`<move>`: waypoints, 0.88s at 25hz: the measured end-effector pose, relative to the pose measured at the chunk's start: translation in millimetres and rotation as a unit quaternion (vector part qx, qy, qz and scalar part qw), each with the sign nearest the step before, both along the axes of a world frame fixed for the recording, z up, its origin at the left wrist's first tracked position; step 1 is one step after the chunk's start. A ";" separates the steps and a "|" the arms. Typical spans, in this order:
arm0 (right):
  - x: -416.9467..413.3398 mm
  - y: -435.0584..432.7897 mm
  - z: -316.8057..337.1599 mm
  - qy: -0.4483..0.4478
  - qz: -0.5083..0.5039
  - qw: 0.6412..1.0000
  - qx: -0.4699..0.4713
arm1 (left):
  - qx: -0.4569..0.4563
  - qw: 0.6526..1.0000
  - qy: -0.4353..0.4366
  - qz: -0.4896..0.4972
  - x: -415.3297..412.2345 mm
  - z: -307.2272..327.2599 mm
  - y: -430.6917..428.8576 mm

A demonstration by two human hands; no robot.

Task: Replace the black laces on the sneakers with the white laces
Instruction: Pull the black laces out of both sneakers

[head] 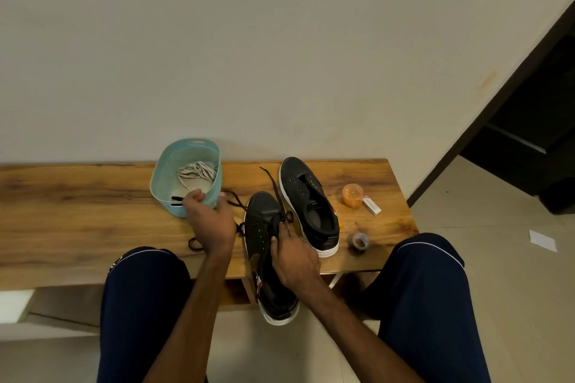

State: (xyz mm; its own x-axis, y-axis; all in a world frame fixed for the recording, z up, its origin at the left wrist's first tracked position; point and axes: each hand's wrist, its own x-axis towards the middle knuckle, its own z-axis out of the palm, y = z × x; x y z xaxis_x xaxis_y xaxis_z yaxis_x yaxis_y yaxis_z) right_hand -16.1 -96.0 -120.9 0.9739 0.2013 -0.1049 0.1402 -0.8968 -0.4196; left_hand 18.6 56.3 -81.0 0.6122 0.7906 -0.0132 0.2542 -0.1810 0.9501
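My right hand (295, 258) pinches the black lace (280, 216) over the near sneaker (261, 211). My left hand (211, 222), fingers curled, grips the lace's slack.

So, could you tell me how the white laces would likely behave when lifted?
The white laces lie in slack, overlapping loops in the teal basket, so they are probably floppy. The loops cross, so they may lift out tangled. Flat and thin, likely very light.
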 end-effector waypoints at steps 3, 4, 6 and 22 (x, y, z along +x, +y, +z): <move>1.9 -1.6 1.3 -0.001 -0.003 0.999 0.032 | 0.342 0.896 0.048 -0.280 1.7 -15.6 -16.9; 3.9 -3.7 2.2 -0.002 -0.008 0.999 0.044 | 0.388 0.834 0.108 -0.379 4.8 -17.7 -24.1; 7.8 -7.3 6.3 -0.007 -0.020 0.998 0.062 | 0.391 0.761 0.239 -0.459 9.1 -20.4 -37.3; 3.1 -6.3 7.6 -0.016 -0.042 0.998 0.035 | 0.076 0.996 -0.050 0.003 14.9 21.9 25.3</move>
State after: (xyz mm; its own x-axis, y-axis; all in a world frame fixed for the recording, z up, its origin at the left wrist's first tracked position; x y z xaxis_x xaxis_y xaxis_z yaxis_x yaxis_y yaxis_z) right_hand -13.0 -102.3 -113.3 0.9902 0.1251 -0.0618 0.0807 -0.8746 -0.4781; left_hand 33.5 81.6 -59.1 0.6001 0.7823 0.1671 0.1616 -0.3231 0.9325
